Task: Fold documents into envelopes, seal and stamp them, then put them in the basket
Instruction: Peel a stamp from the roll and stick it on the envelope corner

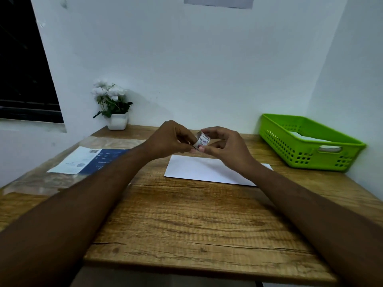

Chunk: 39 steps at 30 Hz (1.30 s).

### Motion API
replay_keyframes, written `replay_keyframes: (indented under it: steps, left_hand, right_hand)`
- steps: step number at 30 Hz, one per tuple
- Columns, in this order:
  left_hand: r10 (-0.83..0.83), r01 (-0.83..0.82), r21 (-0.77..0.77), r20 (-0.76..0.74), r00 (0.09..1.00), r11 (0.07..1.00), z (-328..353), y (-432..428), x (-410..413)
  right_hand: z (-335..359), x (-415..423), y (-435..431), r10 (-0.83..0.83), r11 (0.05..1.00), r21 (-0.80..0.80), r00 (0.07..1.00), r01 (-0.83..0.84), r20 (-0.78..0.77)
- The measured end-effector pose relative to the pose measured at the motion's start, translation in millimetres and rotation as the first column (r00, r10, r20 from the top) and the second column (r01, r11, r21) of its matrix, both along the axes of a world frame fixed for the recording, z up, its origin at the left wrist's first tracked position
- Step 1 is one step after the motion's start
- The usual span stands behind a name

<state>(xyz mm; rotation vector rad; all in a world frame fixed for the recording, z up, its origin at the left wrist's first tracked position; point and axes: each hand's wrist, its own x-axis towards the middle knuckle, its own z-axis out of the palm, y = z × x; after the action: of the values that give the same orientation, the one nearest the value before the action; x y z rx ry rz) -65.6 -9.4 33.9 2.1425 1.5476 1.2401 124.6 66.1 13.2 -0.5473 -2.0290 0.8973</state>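
Observation:
A white envelope (207, 169) lies flat on the wooden table (186, 220), just beyond the middle. Above its far edge both hands hold a small roll of printed stamps (202, 140). My left hand (172, 139) pinches the roll's lower left side, and my right hand (223, 143) grips it from the right with thumb and fingertips. The green plastic basket (306, 141) stands at the back right, with white envelopes lying inside it.
A clear plastic packet with a blue and white printed sheet (89, 160) lies at the left of the table. A white pot of white flowers (115, 108) stands at the back left corner. Walls close the table off behind and to the right.

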Motion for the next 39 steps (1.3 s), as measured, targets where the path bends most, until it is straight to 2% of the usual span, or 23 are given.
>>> replay_keyframes:
  steps: [6,23,31,36,39]
  left_hand:
    - [-0.018,0.023,-0.036,0.131,0.991,0.999,0.0,-4.2,6.3]
    - [-0.017,0.021,-0.027,0.163,0.986,0.999,-0.7,-6.4,15.2]
    - [0.053,-0.051,-0.014,0.183,0.982,0.999,-2.2,-5.4,16.3]
    - [0.085,-0.086,0.000,0.150,0.985,0.996,0.3,-5.7,19.0]
    - [0.103,-0.104,-0.001,0.112,0.988,0.995,1.6,-6.1,19.0]
  right_hand:
    - [1.2,3.7,-3.0,-0.016,0.997,0.075,0.999,0.020,-0.048]
    - [4.6,7.8,-0.9,0.026,0.998,0.054,0.989,-0.018,-0.145]
    - [3.5,6.8,-4.7,0.084,0.991,0.110,0.988,-0.070,-0.129]
    - [1.2,7.7,-0.7,-0.004,0.969,0.247,0.999,0.016,-0.046]
    - [0.9,8.2,2.4,-0.015,0.972,0.235,0.999,0.024,-0.040]
